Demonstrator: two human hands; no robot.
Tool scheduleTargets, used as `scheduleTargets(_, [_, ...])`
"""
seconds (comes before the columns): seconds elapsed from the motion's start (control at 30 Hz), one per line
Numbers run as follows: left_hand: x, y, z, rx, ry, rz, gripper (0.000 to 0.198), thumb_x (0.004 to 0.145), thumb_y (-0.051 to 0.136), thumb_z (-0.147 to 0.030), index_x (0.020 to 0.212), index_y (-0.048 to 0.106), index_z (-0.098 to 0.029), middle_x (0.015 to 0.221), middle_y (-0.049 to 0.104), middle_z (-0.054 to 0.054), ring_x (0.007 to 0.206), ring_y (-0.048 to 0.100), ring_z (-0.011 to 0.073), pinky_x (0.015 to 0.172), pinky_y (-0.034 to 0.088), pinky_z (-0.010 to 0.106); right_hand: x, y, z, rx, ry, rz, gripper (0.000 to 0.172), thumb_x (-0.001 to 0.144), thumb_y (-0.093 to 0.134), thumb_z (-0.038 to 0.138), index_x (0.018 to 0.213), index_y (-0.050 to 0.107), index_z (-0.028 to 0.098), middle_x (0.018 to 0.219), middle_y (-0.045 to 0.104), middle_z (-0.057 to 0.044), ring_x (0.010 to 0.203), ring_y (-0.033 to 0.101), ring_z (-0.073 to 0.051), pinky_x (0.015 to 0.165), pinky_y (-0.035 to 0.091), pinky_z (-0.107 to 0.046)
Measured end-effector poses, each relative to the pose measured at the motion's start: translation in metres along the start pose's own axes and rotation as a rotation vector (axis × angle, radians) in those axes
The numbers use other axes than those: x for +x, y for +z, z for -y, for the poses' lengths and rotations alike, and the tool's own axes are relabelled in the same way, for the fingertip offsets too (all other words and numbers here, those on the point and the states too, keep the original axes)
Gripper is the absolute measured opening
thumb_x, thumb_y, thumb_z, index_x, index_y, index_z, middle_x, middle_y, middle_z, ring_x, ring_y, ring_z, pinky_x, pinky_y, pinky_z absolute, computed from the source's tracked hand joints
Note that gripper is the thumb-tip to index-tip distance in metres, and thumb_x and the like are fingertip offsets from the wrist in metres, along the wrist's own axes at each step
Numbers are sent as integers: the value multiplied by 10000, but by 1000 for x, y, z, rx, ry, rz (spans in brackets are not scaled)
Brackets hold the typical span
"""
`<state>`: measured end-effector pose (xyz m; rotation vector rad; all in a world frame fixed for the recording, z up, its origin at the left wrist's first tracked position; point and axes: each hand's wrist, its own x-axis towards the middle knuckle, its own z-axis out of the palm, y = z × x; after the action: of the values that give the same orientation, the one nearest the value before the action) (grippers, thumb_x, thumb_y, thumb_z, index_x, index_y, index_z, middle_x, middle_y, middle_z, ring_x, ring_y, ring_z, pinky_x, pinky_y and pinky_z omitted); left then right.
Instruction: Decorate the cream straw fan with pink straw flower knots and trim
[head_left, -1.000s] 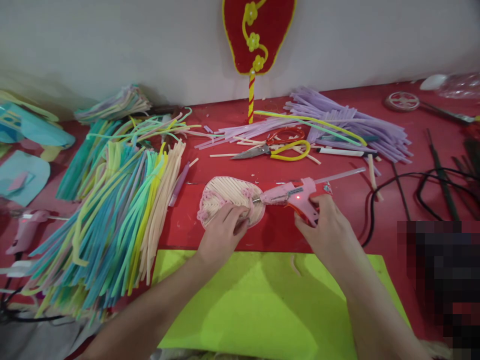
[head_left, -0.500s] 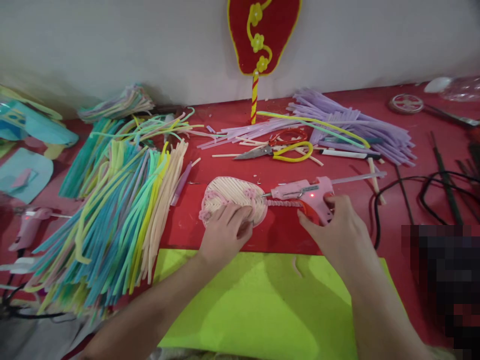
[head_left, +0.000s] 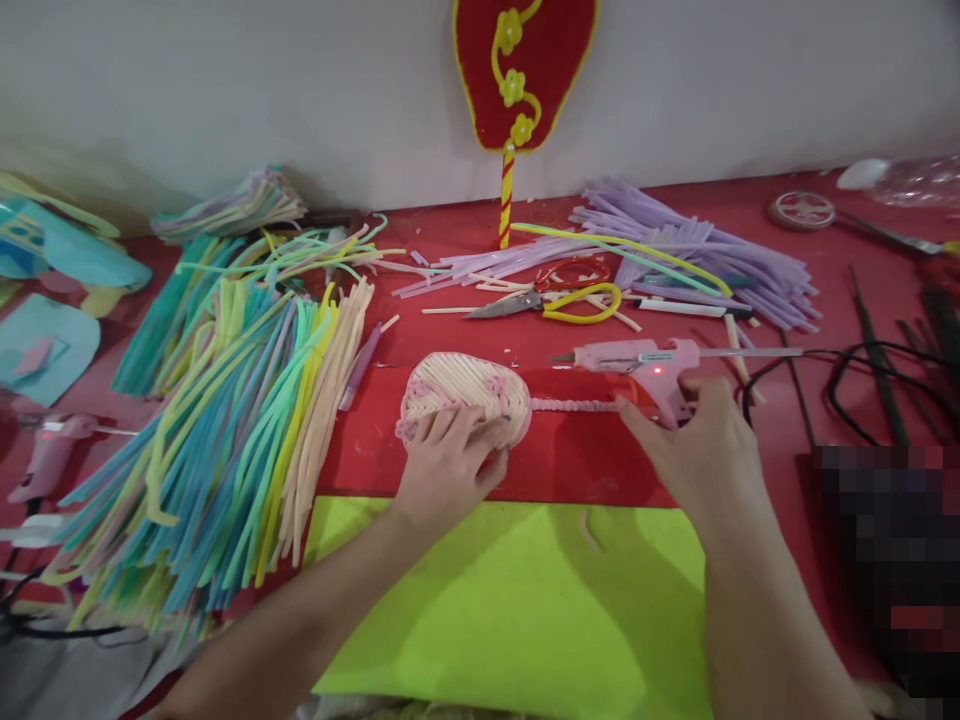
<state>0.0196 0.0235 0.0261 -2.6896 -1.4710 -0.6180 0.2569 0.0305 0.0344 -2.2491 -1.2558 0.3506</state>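
Note:
A small cream fan (head_left: 463,385) with pink trim and a twisted pink handle lies flat on the red table. My left hand (head_left: 454,455) rests on its lower part, fingers bent over the surface and pressing it down. To the right, my right hand (head_left: 694,430) grips a pink glue gun (head_left: 637,358) by its handle, thumb near the end of the fan's handle. The gun's nozzle points left, above the fan's handle and apart from the fan. A red light glows on its body, and a glue stick sticks out of its back.
Colourful pipe cleaners (head_left: 225,430) pile up at the left, beside a second glue gun (head_left: 56,455). Behind the fan lie scissors (head_left: 555,303) and purple stems (head_left: 697,250). A lime sheet (head_left: 510,600) lies in front; a red fan (head_left: 525,70) stands behind. Black cable (head_left: 840,390) at right.
My right hand has drawn the glue gun to the right and slightly up, and its nozzle has come away from the fan's edge. My left hand stays on the fan.

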Motion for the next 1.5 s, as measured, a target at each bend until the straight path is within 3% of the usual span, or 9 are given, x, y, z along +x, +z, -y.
scheduleTargets(0.2, [-2, 0, 3, -57, 19, 12, 243, 832, 528, -246, 1045, 643, -227, 962, 589, 56, 912, 516, 201, 803, 398, 353, 29, 3, -28, -55, 30, -97, 601, 662, 627, 493, 1131, 523, 132, 1131, 580, -166, 990, 560, -306, 861, 436, -447])
scheduleTargets(0.37, [-2, -4, 10, -91, 6, -97, 250, 854, 487, -187, 1065, 619, -204, 940, 588, 57, 881, 516, 185, 795, 418, 329, 37, 12, -42, -140, -31, -98, 654, 690, 641, 506, 1147, 547, 48, 1134, 577, -230, 1087, 513, -347, 923, 390, -482])
scheduleTargets(0.5, [-5, -7, 8, -39, 4, -91, 230, 865, 468, -179, 1049, 607, -180, 940, 594, 65, 872, 537, 188, 776, 436, 331, 25, 11, -30, -159, -192, -329, 529, 789, 557, 505, 1107, 579, 84, 1188, 554, -235, 1114, 487, -355, 913, 370, -535])
scheduleTargets(0.6, [-13, -7, -7, 11, 33, -61, 271, 881, 453, -174, 1122, 567, -127, 981, 604, 93, 869, 565, 191, 731, 458, 322, 7, 14, -9, -55, -491, -465, 327, 875, 474, 368, 1073, 583, 131, 1021, 639, -153, 955, 570, -277, 849, 432, -462])
scheduleTargets(0.73, [-29, -1, -34, 102, 114, -59, 328, 869, 470, -151, 1185, 531, -89, 1185, 583, 148, 1048, 565, 236, 883, 445, 369, -15, 28, 20, 29, -955, -238, 210, 872, 489, 183, 1064, 576, 187, 969, 678, -84, 904, 602, -204, 831, 468, -367])
scheduleTargets(0.83, [-37, 5, -47, 117, 106, -10, 332, 887, 439, -185, 1183, 536, -72, 1267, 553, 160, 1185, 506, 258, 1004, 375, 383, -21, 39, 31, 56, -1138, -61, 230, 854, 509, 135, 1064, 574, 203, 954, 683, -67, 897, 606, -191, 809, 485, -346])
scheduleTargets(1.0, [-37, 11, -49, 137, 41, 102, 411, 899, 387, -211, 1262, 483, -47, 1364, 470, 185, 1247, 459, 260, 1023, 372, 387, -16, 45, 32, 261, -974, 37, 164, 881, 472, 161, 959, 607, 213, 882, 683, -58, 825, 608, -175, 743, 505, -327])
scheduleTargets(1.17, [-34, 11, -48, 131, 16, 137, 418, 893, 392, -202, 1276, 483, -60, 1364, 479, 167, 1237, 471, 252, 1016, 389, 388, -17, 41, 28, 370, -778, 231, 299, 937, 349, 229, 939, 648, 224, 901, 686, -65, 824, 622, -178, 751, 510, -344])
scheduleTargets(1.5, [-35, 10, -49, 123, 20, 68, 394, 880, 382, -172, 1234, 501, -44, 1309, 538, 155, 1222, 485, 236, 1004, 397, 356, -15, 39, 30, 340, -895, 337, 302, 929, 364, 187, 953, 662, 230, 870, 683, -49, 822, 583, -174, 759, 476, -328])
